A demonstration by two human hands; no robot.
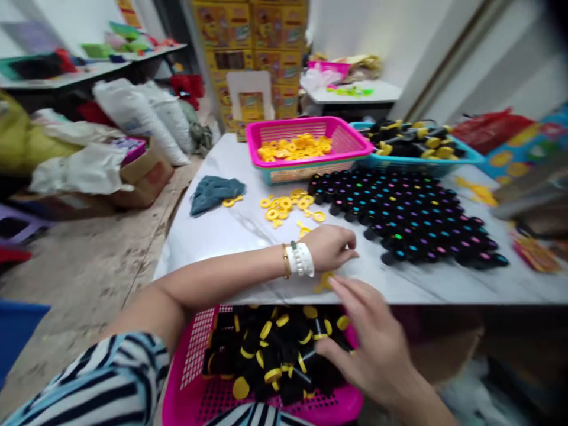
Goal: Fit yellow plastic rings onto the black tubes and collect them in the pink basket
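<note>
My left hand (331,245) is just above the white marble-patterned table (248,251), fingers curled, beside a block of small black cylinders (394,207) with coloured dots on top. Its fingertips are partly hidden, and I cannot make out anything in them. My right hand (377,337) is at the table's front edge, thumb and fingers apart. By its fingertips lies a yellow ring-ended plastic piece (326,283), blurred. More yellow ring pieces (286,206) lie loose beyond my left hand. Below the edge, a pink basket (195,355) holds black cylinders with yellow ends (284,349).
At the back of the table, a pink basket (293,127) of yellow pieces stands beside a blue basket (426,167) of black and yellow parts. A dark teal cloth (215,192) lies at left. Printed boxes (279,59) are stacked behind; cartons and sacks (137,112) stand on the floor.
</note>
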